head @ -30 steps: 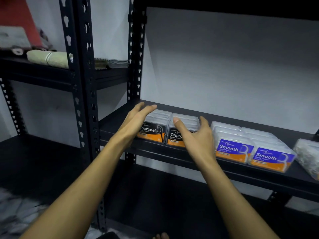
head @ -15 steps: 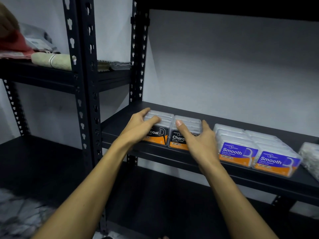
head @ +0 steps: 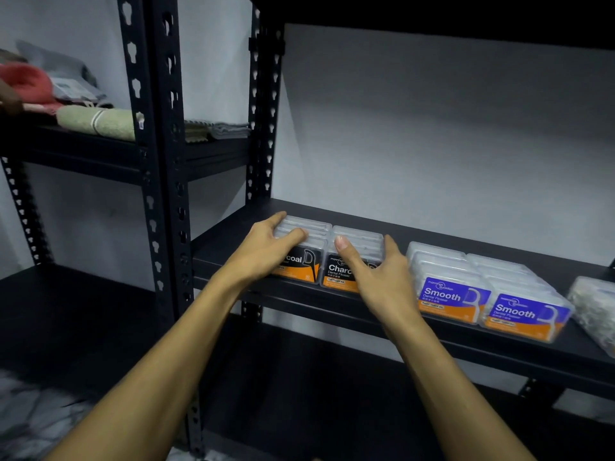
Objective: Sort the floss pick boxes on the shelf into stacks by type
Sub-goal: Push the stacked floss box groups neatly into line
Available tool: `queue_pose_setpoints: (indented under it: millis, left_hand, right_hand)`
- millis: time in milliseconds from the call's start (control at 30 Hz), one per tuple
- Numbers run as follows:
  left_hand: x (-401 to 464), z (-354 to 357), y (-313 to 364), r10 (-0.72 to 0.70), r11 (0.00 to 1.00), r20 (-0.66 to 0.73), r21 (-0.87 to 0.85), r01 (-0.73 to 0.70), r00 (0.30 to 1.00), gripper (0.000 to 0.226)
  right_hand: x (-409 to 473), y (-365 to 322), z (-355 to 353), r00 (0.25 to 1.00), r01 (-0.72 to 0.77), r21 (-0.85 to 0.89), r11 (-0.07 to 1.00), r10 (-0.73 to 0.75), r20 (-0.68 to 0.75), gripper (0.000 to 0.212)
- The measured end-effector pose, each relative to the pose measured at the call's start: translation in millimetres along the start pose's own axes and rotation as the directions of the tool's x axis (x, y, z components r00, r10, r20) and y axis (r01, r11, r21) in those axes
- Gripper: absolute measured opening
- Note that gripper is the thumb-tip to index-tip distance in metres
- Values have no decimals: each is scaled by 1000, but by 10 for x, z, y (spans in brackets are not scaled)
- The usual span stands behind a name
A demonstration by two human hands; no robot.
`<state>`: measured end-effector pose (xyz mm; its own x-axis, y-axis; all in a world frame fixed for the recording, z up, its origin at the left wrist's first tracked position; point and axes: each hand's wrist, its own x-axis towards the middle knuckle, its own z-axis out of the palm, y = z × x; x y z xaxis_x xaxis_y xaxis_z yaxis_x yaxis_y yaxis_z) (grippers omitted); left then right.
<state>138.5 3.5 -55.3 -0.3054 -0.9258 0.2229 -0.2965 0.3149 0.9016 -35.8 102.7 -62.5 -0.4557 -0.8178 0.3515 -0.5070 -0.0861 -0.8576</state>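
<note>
On the black shelf (head: 366, 314) stand two rows of clear boxes with black-and-orange "Charcoal" labels (head: 339, 271), side by side at the left. My left hand (head: 266, 247) rests over the left row, fingers curled on its top and left side. My right hand (head: 376, 277) clasps the right row, thumb on top and fingers on its right side. Further right stand two rows of boxes with purple-and-orange "Smooth" labels (head: 452, 294), apart from my hands.
A clear pack of white picks (head: 595, 307) lies at the shelf's far right edge. Black perforated uprights (head: 159, 194) stand left of the shelf. Folded towels (head: 96, 121) lie on the neighbouring rack's shelf. A dark lower shelf sits below.
Both hands have settled lower onto the Charcoal rows, the left fingers curling over the left row's top. The view has shifted slightly right and closer.
</note>
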Motion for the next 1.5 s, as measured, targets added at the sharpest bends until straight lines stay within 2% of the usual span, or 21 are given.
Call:
queue_pose_setpoints:
  millis: [100, 200, 267, 367, 467, 567, 633, 700, 900, 1000, 1067, 1167, 1333, 1433, 1500]
  left_hand:
    - [-1, -46, 43, 19, 991, 4, 135, -19, 1000, 87]
    - [-22, -121, 109, 95, 941, -13, 328, -85, 995, 83]
    - [-36, -171, 180, 161, 906, -38, 401, -133, 986, 86]
    - [-45, -170, 297, 239, 865, -39, 462, -195, 970, 76]
    - [-8, -85, 362, 270, 808, 44, 532, -251, 962, 67]
    - [57, 26, 357, 249, 733, 143, 619, -283, 958, 63]
    - [81, 76, 348, 237, 652, 200, 692, -308, 951, 59]
    - [70, 88, 349, 210, 609, 223, 731, -306, 952, 56]
    - [52, 46, 400, 155, 522, 290, 788, -328, 944, 60]
    - [26, 59, 517, 272, 466, 254, 809, -358, 928, 65]
    - [-44, 164, 663, 353, 508, 226, 769, -389, 908, 63]
    - [-203, 576, 935, 365, 597, 284, 660, -457, 887, 57]
    - [-305, 1420, 1188, 356, 526, 437, 637, -563, 826, 55]
    - [-350, 1666, 1247, 265, 485, 494, 674, -557, 828, 61]
    - [-390, 1735, 1267, 211, 500, 510, 677, -540, 834, 60]
  right_hand:
    - [21, 20, -41, 999, -14, -59, 998, 17, 38, 86]
    - [-7, -90, -122, 994, -22, -144, 989, 37, 100, 101]
    - [-25, -210, -197, 993, 46, -247, 968, -18, 116, 108]
    - [-1, -410, -288, 974, 207, -383, 900, -155, 164, 91]
    - [151, -531, -266, 929, 352, -528, 773, -222, 295, 71]
    - [372, -478, -168, 902, 393, -633, 667, -145, 407, 63]
    - [471, -385, -103, 873, 400, -654, 642, -48, 486, 66]
    - [511, -303, -59, 853, 414, -661, 625, -14, 522, 68]
    - [472, -326, -73, 852, 423, -657, 624, -27, 523, 69]
    - [401, -434, -390, 883, 409, -604, 684, -128, 452, 67]
    - [382, -416, -752, 907, 390, -605, 694, -175, 383, 63]
    - [366, -157, -1373, 948, 286, -661, 694, -106, 300, 59]
    - [295, 234, -1826, 952, 191, -789, 584, 84, 293, 59]
    - [245, 316, -1866, 946, 210, -806, 553, 94, 311, 62]
    - [240, 366, -1882, 946, 215, -800, 560, 85, 313, 64]
